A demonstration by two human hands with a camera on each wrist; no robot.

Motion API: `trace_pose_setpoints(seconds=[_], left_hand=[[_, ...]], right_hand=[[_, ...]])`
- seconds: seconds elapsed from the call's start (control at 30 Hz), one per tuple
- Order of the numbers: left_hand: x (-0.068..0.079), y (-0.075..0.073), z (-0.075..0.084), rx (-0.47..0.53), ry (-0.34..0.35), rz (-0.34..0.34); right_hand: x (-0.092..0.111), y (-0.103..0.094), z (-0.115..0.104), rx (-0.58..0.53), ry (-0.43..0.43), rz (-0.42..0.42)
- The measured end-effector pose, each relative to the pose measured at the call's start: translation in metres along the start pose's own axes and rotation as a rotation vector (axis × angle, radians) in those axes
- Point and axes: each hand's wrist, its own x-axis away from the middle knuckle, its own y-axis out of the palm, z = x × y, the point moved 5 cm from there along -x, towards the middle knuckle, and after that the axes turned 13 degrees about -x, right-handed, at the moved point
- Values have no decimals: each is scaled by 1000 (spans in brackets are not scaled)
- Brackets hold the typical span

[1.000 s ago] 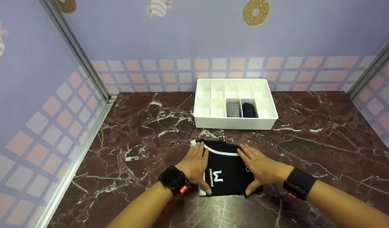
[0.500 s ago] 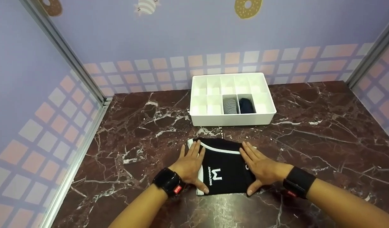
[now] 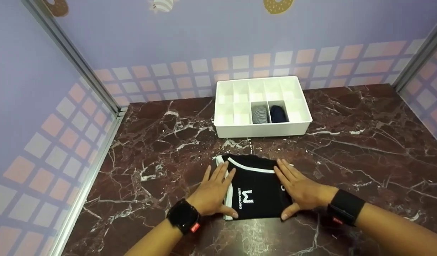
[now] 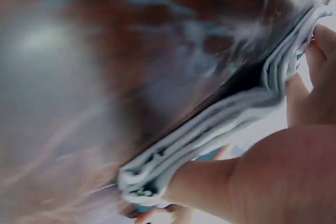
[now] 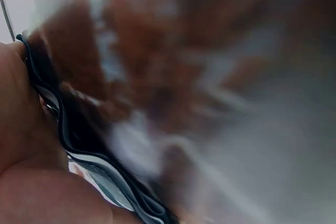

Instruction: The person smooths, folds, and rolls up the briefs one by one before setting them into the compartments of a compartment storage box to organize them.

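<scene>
A folded black garment [image 3: 261, 193] with white trim and a white W-shaped logo lies flat on the marble-patterned table. My left hand [image 3: 212, 193] rests along its left side, fingers spread and straight, thumb at the near corner. On the opposite side my right hand [image 3: 304, 190] rests with straight fingers on the garment and its thumb at the near right corner. The left wrist view shows the layered white edge [image 4: 210, 124] of the folds beside the left thumb [image 4: 202, 182]. Dark wavy layers [image 5: 100, 156] run beside the right hand [image 5: 31, 145] in the right wrist view.
Behind the garment stands a white divided box [image 3: 261, 131]. One front compartment holds a grey striped rolled cloth [image 3: 260, 115], and the one beside it a dark navy rolled cloth [image 3: 277, 114]. Patterned panels [image 3: 190, 39] wall in the table at the back and sides.
The head view has shifted a little. Both hands stay on the garment, slightly farther apart now, and the left fingers are more spread than a second ago.
</scene>
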Motion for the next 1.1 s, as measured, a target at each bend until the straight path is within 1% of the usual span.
trace_pose_setpoints(seconds=[0.07, 0.13, 0.2, 0.27, 0.3, 0.37, 0.43, 0.5, 0.63, 0.7, 0.73, 0.77, 0.8, 0.87, 0.93, 1.0, 1.1], left_hand=[[5, -8, 9, -17, 51, 71], [11, -15, 20, -26, 129, 113], [18, -20, 31, -37, 199, 115], [23, -21, 39, -57, 242, 87], [25, -21, 42, -72, 246, 70], [27, -20, 43, -94, 230, 44], [29, -21, 44, -128, 222, 57], [30, -22, 46, -171, 227, 105], [32, -24, 55, -290, 249, 225], [33, -24, 59, -321, 249, 257], [33, -25, 59, -316, 252, 258], [34, -27, 59, -302, 257, 255], [35, -30, 58, -268, 260, 243], [36, -34, 55, -166, 268, 193], [37, -39, 51, -45, 266, 135], [37, -43, 46, 68, 254, 76], [36, -48, 38, 164, 223, 24]], right_hand=[[4, 0, -2, -13, 0, 24], [7, 0, -4, -18, 5, 37], [11, 0, -7, -15, -3, 50], [14, -2, -11, -10, -37, 73], [15, -3, -14, -2, -64, 88], [16, -6, -19, 8, -135, 122], [16, -8, -24, 16, -202, 132], [17, -9, -30, 27, -261, 121], [25, -8, -39, 44, -290, 81], [30, -9, -43, 71, -295, 85], [33, -9, -45, 98, -304, 90], [35, -10, -48, 126, -322, 98], [37, -10, -50, 149, -341, 103], [40, -11, -55, 166, -376, 106], [42, -12, -58, 145, -386, 95], [43, -16, -58, 78, -361, 71], [41, -24, -54, -32, -279, 41]])
